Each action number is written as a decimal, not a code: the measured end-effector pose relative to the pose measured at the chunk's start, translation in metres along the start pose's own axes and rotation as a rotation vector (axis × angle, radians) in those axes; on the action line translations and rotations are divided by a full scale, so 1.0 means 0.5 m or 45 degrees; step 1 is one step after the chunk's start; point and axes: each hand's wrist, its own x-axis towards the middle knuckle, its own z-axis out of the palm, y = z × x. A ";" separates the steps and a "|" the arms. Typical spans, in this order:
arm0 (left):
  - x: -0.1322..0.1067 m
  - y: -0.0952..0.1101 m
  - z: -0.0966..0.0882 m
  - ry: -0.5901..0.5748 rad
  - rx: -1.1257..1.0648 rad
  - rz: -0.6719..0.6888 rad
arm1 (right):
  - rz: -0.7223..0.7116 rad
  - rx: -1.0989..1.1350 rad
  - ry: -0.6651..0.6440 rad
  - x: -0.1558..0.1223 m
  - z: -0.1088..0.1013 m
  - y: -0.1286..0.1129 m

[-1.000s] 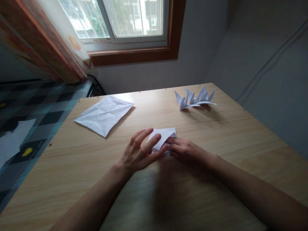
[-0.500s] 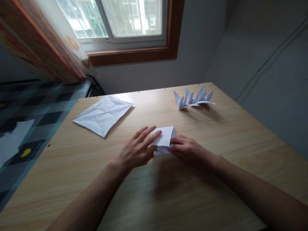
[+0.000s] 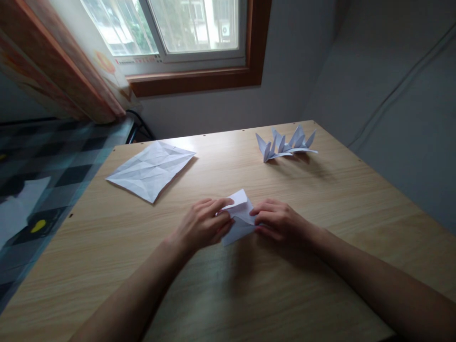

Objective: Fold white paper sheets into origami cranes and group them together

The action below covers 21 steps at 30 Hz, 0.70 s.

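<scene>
A small, partly folded white paper piece [image 3: 239, 217] lies on the wooden table [image 3: 320, 204] between my two hands. My left hand [image 3: 202, 226] pinches its left side, fingers curled over the upper flap. My right hand [image 3: 277, 222] grips its right edge with the fingertips pressed together. The paper's lower corner pokes out toward me below my fingers.
A creased, unfolded white sheet [image 3: 151, 168] lies at the table's back left. Several finished folded paper shapes [image 3: 285, 145] stand at the back right. A window and curtain are behind the table, a checked surface to the left, a grey wall to the right.
Both hands have closed in on the paper piece. Its upper flap has been folded over, so it now looks narrower and more pointed. My left fingers went from spread to curled.
</scene>
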 end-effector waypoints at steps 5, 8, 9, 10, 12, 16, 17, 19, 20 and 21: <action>-0.002 0.007 0.015 -0.017 -0.055 -0.202 | 0.031 -0.018 0.032 0.003 0.005 -0.005; 0.000 0.013 0.017 0.005 -0.060 -0.271 | 0.019 -0.107 0.022 0.002 0.009 -0.002; 0.000 0.015 0.017 0.008 -0.046 -0.281 | -0.003 -0.148 0.011 0.001 0.010 -0.001; 0.000 0.016 0.018 0.010 -0.028 -0.292 | -0.034 -0.194 -0.007 0.001 0.010 0.000; -0.002 0.017 0.021 0.017 0.005 -0.324 | -0.110 -0.289 -0.050 0.000 0.009 0.001; -0.011 0.013 0.030 0.050 -0.032 -0.424 | -0.171 -0.362 -0.117 0.001 0.006 -0.003; -0.013 0.012 0.032 0.058 -0.056 -0.457 | -0.163 -0.348 -0.121 0.001 0.006 -0.005; -0.014 0.009 0.035 0.071 -0.099 -0.540 | -0.140 -0.300 -0.115 0.002 0.009 -0.008; -0.014 0.008 0.036 0.078 -0.113 -0.587 | -0.123 -0.271 -0.113 0.002 0.011 -0.010; -0.014 0.007 0.037 0.085 -0.126 -0.635 | -0.108 -0.241 -0.117 0.003 0.012 -0.012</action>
